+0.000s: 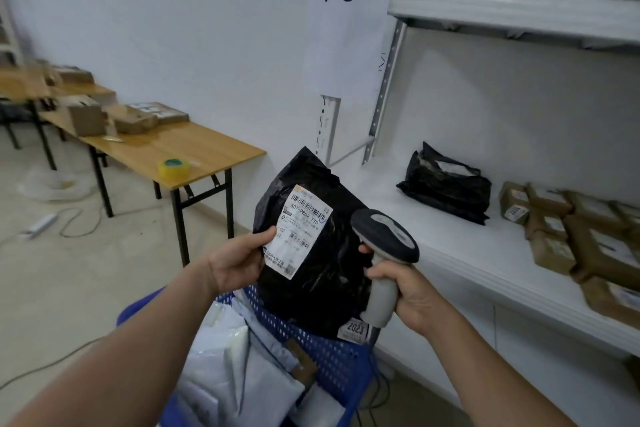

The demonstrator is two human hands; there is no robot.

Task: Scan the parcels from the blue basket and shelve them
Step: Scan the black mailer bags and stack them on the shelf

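Head view: the left grip [239, 262] pinches the black parcel [329, 263] by its left edge, thumb lying on the margin of the white label [301, 229], and holds it up just above the blue basket [332, 354], between the person and the white shelf [485, 253]. The right grip [407, 291] is wrapped round the handle of the scanner [388, 236], whose head sits close against the parcel's right side with its nose turned left toward the label. The parcel stands nearly upright, its long axis running from the basket up and a little left, its peaked top corner aimed at the wall, label face toward the camera. The likely trouble is a failed read: the scanner looks very near and at a shallow angle across the label, the thumb sits beside the lower barcodes, and the glossy film is wrinkled. A one-sided pinch on a soft bag could also let it sag or slip back onto the pale mailers [225, 357] in the basket. On shelving, it may crowd the other black parcel [446, 184] already there.
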